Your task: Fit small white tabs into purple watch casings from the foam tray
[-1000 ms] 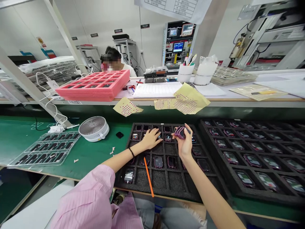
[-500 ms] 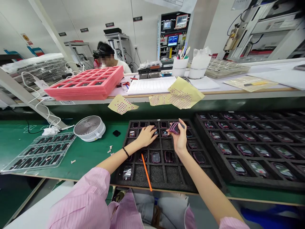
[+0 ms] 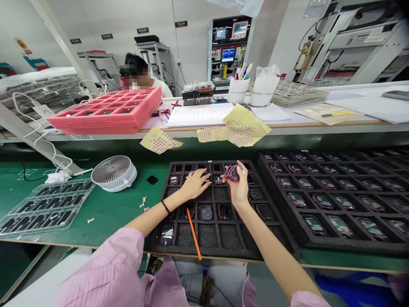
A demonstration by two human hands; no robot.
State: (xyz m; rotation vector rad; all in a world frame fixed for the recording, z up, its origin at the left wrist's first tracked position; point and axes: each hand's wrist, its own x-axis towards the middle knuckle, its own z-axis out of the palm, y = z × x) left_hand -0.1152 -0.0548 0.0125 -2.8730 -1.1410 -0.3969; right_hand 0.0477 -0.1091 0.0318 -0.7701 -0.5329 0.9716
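Note:
My right hand [image 3: 239,187] is closed round a small stack of purple-rimmed smartwatch bodies [image 3: 230,172], raised over the back right part of a black foam tray [image 3: 225,247]. My left hand [image 3: 195,184] lies palm down over the tray's back rows, its fingers stretched and slightly apart. Its fingertips are at a smartwatch with a lit face [image 3: 207,179], partly covered by them; whether they touch it I cannot tell. Just right of them, another lit smartwatch [image 3: 218,179] sits in its compartment. An orange stick [image 3: 194,234] lies slanted across the front compartments.
A second foam tray [image 3: 289,217] full of smartwatches stands at right. On the left are a white fan [image 3: 114,172], a loose black watch body [image 3: 152,180] and a clear plastic tray [image 3: 47,204]. The shelf above holds a pink foam tray [image 3: 105,121]. A co-worker [image 3: 140,70] sits beyond.
My right hand has turned the stack slightly, so a dark face shows at its right end. My left hand stays over the same spot. The whole view has shifted a little.

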